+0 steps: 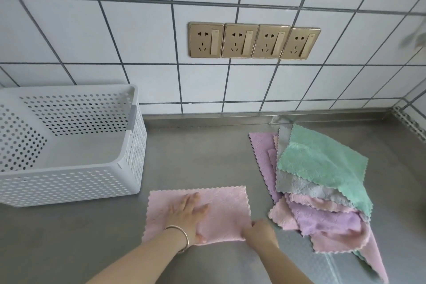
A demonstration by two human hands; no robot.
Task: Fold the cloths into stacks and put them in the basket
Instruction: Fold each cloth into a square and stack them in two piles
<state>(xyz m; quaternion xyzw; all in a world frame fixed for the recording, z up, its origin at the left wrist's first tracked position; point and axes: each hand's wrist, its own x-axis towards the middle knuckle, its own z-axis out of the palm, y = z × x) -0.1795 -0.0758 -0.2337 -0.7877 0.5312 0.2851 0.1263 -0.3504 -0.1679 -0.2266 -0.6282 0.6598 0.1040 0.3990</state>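
A pink cloth lies folded into a rectangle on the steel counter in front of me. My left hand lies flat on it with fingers spread, a bangle on the wrist. My right hand pinches the cloth's lower right corner. A white perforated basket stands at the left with nothing in it. To the right lies a loose pile of cloths, green on top, then grey, pink and purple ones.
The steel counter meets a white tiled wall at the back. A row of gold wall sockets sits above the counter. The wall corner closes off the far right.
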